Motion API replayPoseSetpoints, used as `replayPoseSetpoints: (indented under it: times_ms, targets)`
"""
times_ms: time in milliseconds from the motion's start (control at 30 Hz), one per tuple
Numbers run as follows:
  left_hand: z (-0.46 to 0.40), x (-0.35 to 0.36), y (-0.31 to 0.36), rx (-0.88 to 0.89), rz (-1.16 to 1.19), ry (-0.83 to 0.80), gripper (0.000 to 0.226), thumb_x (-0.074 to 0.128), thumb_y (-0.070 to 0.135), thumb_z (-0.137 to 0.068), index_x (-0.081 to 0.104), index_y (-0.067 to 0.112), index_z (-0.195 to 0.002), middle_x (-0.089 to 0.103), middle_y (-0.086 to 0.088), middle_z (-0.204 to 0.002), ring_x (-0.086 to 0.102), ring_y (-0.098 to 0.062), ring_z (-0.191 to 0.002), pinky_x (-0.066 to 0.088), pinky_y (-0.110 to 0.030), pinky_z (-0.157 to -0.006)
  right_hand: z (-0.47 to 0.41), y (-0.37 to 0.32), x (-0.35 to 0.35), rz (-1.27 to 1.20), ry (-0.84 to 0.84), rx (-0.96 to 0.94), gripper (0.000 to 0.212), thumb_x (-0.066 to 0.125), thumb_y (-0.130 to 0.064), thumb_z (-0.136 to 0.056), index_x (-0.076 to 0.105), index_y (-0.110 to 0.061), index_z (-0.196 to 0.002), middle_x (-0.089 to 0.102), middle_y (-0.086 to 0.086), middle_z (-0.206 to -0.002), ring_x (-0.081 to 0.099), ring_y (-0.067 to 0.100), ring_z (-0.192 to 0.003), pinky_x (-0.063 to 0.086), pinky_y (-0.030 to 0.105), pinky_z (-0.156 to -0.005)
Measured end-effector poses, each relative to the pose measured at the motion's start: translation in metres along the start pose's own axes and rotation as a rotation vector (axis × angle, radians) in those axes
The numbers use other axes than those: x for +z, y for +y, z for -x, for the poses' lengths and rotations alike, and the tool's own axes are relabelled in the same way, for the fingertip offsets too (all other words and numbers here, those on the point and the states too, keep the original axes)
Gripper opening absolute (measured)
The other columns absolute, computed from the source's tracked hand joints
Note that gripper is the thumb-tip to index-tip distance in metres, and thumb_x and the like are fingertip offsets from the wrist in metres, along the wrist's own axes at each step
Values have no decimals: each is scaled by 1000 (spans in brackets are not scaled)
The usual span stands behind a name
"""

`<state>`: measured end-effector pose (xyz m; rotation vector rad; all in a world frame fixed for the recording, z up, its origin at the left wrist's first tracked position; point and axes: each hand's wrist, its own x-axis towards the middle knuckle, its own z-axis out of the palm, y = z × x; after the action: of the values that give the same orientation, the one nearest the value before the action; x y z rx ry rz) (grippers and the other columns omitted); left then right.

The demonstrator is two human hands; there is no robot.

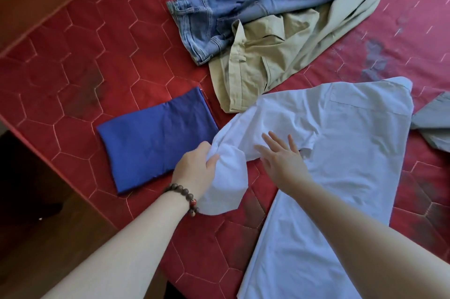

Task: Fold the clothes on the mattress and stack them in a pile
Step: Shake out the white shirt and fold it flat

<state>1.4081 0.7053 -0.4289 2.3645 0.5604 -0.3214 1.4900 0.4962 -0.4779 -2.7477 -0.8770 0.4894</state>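
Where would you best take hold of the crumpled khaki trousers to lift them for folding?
Probably the waistband of the crumpled khaki cotton trousers, approached from the left: it lies exposed on the red mattress, while the legs trail right beside the blue jeans.

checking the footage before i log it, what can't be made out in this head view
- Left hand fingertips: buried in the white shirt sleeve it grips.
- Grey garment: cut off by the right edge, type unclear.
- Jeans and khaki trousers: run past the top edge, overlapping.
- Blue folded cloth: garment type hidden by its folds.
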Motion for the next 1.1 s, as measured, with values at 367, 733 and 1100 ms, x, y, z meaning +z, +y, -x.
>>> replayPoseSetpoints:
  times_ms: [367, 733, 1100]
  targets:
    - [-108, -124, -5, 90, -577, -10, 28, 54, 32, -91, 59, 22, -117, 58, -5, -114, 55, -28, -103, 45, -36, -78, -34, -19, -38, -1, 25, 19, 45, 44, -13, -96, 43, -20, -141, 23, 6, -159, 8, 20, -149, -1, 46, -120]
    - [-80, 7, -68, 126, -720, -276, 104, 52, 57, -85, -22, 21, -149, -26, -12, -157, -22, -28, -145, 5, -52, -118, -50, -6, 6, 54, -273, 196, 69, 40, -20, -97, 2, -29, -154, -15, 2, -161, -16, 18, -147, -3, 48, -120]
    - [-84, -2, -83, 247, -666, -146, 74, 50, 56, -90, 19, 27, -151, 24, 3, -154, 24, -17, -140, 24, -34, -108, -44, 23, 14, 195, -223, 338, 68, 39, -14, -98, 1, -21, -154, -3, 6, -162, 2, 21, -149, 17, 43, -117]
